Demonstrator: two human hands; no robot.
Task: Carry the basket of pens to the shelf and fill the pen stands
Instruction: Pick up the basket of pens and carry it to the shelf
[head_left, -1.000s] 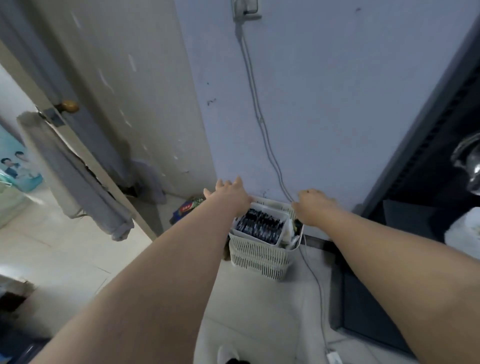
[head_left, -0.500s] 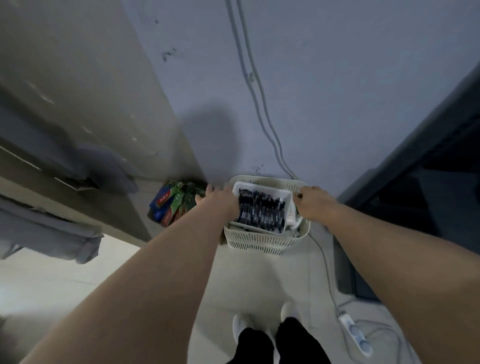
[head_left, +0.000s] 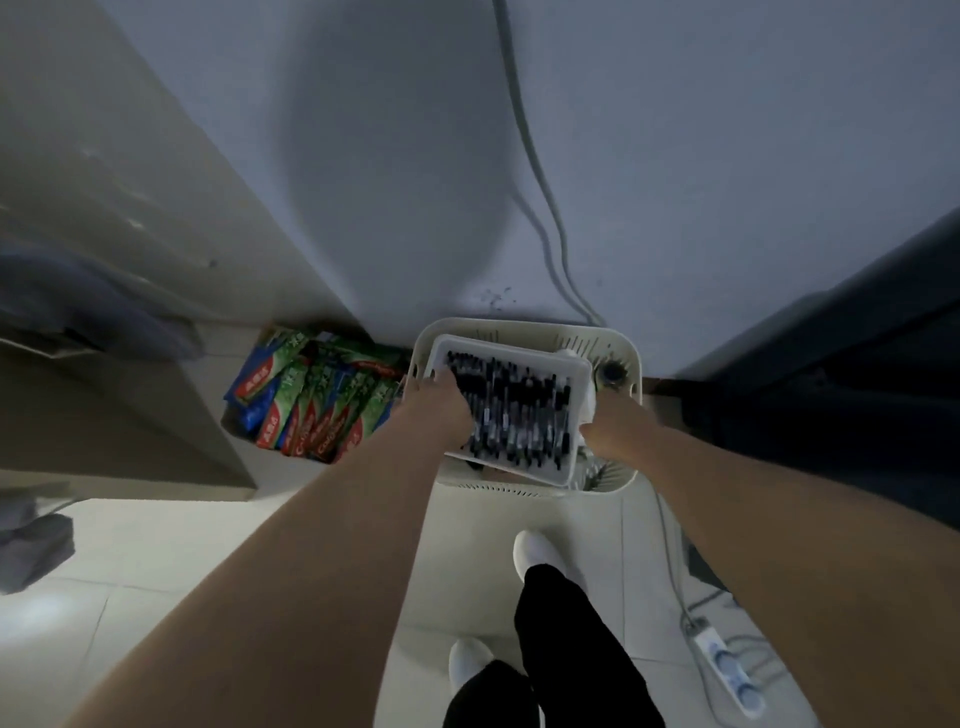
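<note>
A small white basket (head_left: 563, 470) packed with several dark pens (head_left: 514, 410) sits tilted on top of a larger white perforated basket (head_left: 530, 331) that stands on the floor against the wall. My left hand (head_left: 441, 408) grips the small basket's left rim, with its fingers curled over onto the pens. The right rim is held by my right hand (head_left: 615, 428). The fingertips of both hands are hidden behind the rims.
A box of red, green and blue toothpaste cartons (head_left: 311, 395) lies left of the baskets. Two cables (head_left: 545, 197) run down the wall. A power strip (head_left: 730, 667) lies on the floor at the right, beside dark furniture (head_left: 831, 374). My feet (head_left: 537, 553) stand just behind the baskets.
I have bent closer, and the view now looks straight down on the baskets. Both hands went from reaching above the small basket to closing on its side rims.
</note>
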